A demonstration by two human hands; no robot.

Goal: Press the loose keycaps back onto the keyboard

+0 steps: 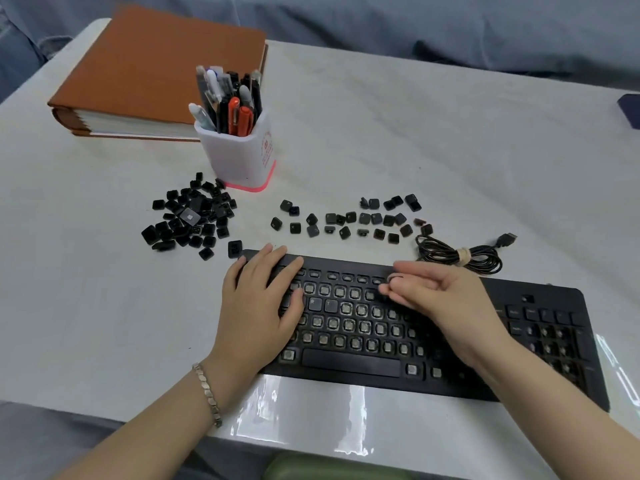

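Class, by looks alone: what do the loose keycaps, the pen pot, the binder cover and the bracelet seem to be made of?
The loose keycaps look like black moulded plastic, faintly glossy. The pen pot: smooth white plastic, translucent pink base. The binder cover: matte brown, probably cloth or leatherette. The bracelet: silvery linked segments, likely metal.

keyboard (346,383) black | keycaps (194,216) black | binder (156,64) brown | pen holder (239,150) white, pink base | table (415,133) white
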